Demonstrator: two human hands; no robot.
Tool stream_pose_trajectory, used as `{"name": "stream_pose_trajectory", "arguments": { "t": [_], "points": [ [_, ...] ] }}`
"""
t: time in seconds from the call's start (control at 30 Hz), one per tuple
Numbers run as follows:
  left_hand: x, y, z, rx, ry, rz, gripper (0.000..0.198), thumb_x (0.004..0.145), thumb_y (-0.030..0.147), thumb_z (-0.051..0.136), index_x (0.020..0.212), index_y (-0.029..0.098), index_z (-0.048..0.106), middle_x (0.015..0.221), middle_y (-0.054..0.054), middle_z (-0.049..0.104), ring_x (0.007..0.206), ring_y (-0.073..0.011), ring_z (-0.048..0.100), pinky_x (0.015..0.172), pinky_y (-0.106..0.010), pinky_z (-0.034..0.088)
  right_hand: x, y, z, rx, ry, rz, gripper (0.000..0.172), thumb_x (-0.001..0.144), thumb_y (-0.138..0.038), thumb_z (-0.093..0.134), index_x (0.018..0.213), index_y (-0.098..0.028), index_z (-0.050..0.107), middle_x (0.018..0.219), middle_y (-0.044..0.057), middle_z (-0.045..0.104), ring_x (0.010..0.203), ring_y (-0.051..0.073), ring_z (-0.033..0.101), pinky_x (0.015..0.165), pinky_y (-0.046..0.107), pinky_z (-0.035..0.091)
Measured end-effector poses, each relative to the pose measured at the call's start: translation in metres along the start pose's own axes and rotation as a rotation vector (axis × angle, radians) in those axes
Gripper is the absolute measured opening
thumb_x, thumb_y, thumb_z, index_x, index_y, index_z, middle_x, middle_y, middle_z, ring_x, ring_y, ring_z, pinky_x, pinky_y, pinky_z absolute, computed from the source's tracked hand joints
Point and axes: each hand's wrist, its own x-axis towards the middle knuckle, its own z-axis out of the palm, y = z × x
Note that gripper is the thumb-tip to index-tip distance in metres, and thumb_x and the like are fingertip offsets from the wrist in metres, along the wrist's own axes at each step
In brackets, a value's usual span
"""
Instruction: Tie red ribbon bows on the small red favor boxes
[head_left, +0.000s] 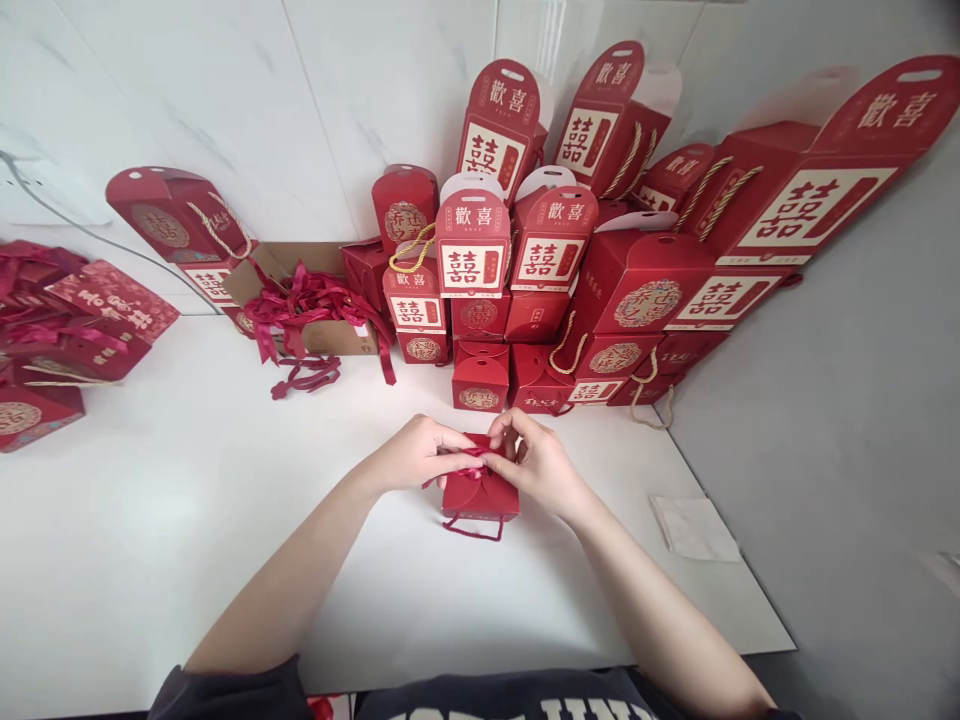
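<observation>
In front of me on the white table stands a small red gift box [480, 498] with its top folded shut. A dark red cord handle [474, 532] hangs down at its near side. On top of the box lies a crimson ribbon [471, 470], bunched between my fingers. My left hand [416, 455] pinches the ribbon from the left, thumb and fingers pressed together. From the right, my right hand [536, 462] pinches it too, with thumb and forefinger meeting near the middle of the lid. My fingers partly cover the ribbon, so its exact shape is hidden.
Behind my hands, stacked red gift boxes [551, 240] stand against the wall. An open cardboard box [352, 338] with crimson ribbons is left of them, a ribbon coil [306, 377] before it. More red boxes [112, 355] sit far left. A white tissue [694, 528] lies right.
</observation>
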Motion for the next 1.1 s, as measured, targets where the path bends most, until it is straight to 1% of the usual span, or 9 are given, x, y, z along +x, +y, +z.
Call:
{"name": "stream_pose_trajectory", "arguments": {
  "t": [0.17, 0.3, 0.47, 0.6, 0.77, 0.87, 0.93, 1.0, 1.1],
  "points": [
    [0.001, -0.002, 0.001, 0.001, -0.014, 0.024, 0.033, 0.087, 0.043, 0.060, 0.083, 0.015, 0.076, 0.066, -0.002, 0.068, 0.051, -0.0096, 0.058, 0.053, -0.020, 0.043, 0.004, -0.002, -0.009, -0.012, -0.127, -0.069, 0.018, 0.089, -0.037, 0.062, 0.097, -0.022, 0.066, 0.095, 0.005, 0.066, 0.088, 0.019, 0.058, 0.080, 0.032, 0.045],
    [0.000, 0.000, 0.001, -0.099, -0.030, -0.034, 0.029, 0.082, 0.043, 0.066, 0.088, 0.015, 0.071, 0.070, -0.002, 0.067, 0.049, -0.0093, 0.056, 0.048, -0.020, 0.043, 0.004, -0.003, -0.018, 0.009, -0.166, -0.061, 0.019, 0.087, -0.040, 0.065, 0.090, -0.021, 0.068, 0.091, 0.005, 0.067, 0.086, 0.020, 0.058, 0.082, 0.034, 0.045],
    [-0.012, 0.004, -0.023, -0.151, -0.058, -0.133, 0.036, 0.071, 0.044, 0.077, 0.088, 0.016, 0.062, 0.057, 0.005, 0.054, 0.040, -0.0049, 0.040, 0.037, -0.017, 0.032, -0.002, -0.002, -0.043, 0.242, -0.286, 0.093, 0.021, 0.088, -0.040, 0.063, 0.086, -0.020, 0.059, 0.084, 0.004, 0.065, 0.071, 0.016, 0.059, 0.070, 0.031, 0.048],
    [-0.022, 0.004, -0.041, -0.111, -0.144, -0.245, 0.041, 0.079, 0.054, 0.066, 0.094, 0.016, 0.061, 0.068, 0.001, 0.062, 0.039, -0.0051, 0.039, 0.033, -0.018, 0.028, -0.004, 0.000, -0.058, 0.457, -0.410, 0.189, 0.024, 0.093, -0.043, 0.056, 0.097, -0.019, 0.055, 0.079, 0.004, 0.067, 0.069, 0.016, 0.062, 0.067, 0.031, 0.049],
    [-0.014, -0.002, -0.030, -0.063, -0.247, -0.131, 0.055, 0.088, 0.062, 0.048, 0.079, 0.012, 0.069, 0.065, -0.006, 0.068, 0.055, -0.0123, 0.058, 0.051, -0.021, 0.043, -0.001, 0.000, -0.046, 0.282, -0.386, 0.370, 0.056, 0.095, -0.062, 0.036, 0.078, -0.015, 0.063, 0.050, 0.001, 0.058, 0.044, 0.013, 0.055, 0.047, 0.026, 0.043],
    [-0.008, -0.001, -0.021, -0.163, -0.197, -0.118, 0.062, 0.092, 0.063, 0.038, 0.072, 0.013, 0.071, 0.062, -0.006, 0.068, 0.059, -0.0141, 0.062, 0.067, -0.024, 0.049, -0.001, -0.001, -0.036, 0.183, -0.379, 0.390, 0.049, 0.085, -0.062, 0.055, 0.073, -0.016, 0.064, 0.047, -0.004, 0.050, 0.037, 0.008, 0.045, 0.038, 0.022, 0.034],
    [-0.008, 0.001, -0.024, -0.159, -0.136, -0.147, 0.058, 0.091, 0.060, 0.044, 0.070, 0.014, 0.071, 0.054, -0.004, 0.065, 0.054, -0.0137, 0.061, 0.065, -0.024, 0.049, -0.002, -0.002, -0.035, 0.186, -0.390, 0.362, 0.041, 0.079, -0.057, 0.067, 0.072, -0.016, 0.064, 0.051, -0.005, 0.050, 0.038, 0.006, 0.041, 0.036, 0.020, 0.032],
    [-0.014, 0.002, -0.035, -0.083, -0.144, -0.164, 0.047, 0.086, 0.054, 0.056, 0.069, 0.014, 0.073, 0.054, -0.004, 0.066, 0.053, -0.0137, 0.060, 0.061, -0.023, 0.047, -0.003, -0.002, -0.037, 0.204, -0.389, 0.353, 0.036, 0.077, -0.052, 0.071, 0.074, -0.017, 0.065, 0.052, -0.005, 0.050, 0.038, 0.005, 0.037, 0.035, 0.019, 0.031],
    [-0.025, 0.003, -0.050, 0.011, -0.331, -0.173, 0.028, 0.072, 0.044, 0.076, 0.076, 0.016, 0.077, 0.067, -0.006, 0.073, 0.066, -0.0174, 0.066, 0.063, -0.022, 0.047, -0.003, 0.001, -0.042, 0.184, -0.401, 0.387, 0.036, 0.079, -0.053, 0.069, 0.077, -0.017, 0.065, 0.047, -0.006, 0.050, 0.036, 0.006, 0.039, 0.034, 0.019, 0.030]
  ]
}}
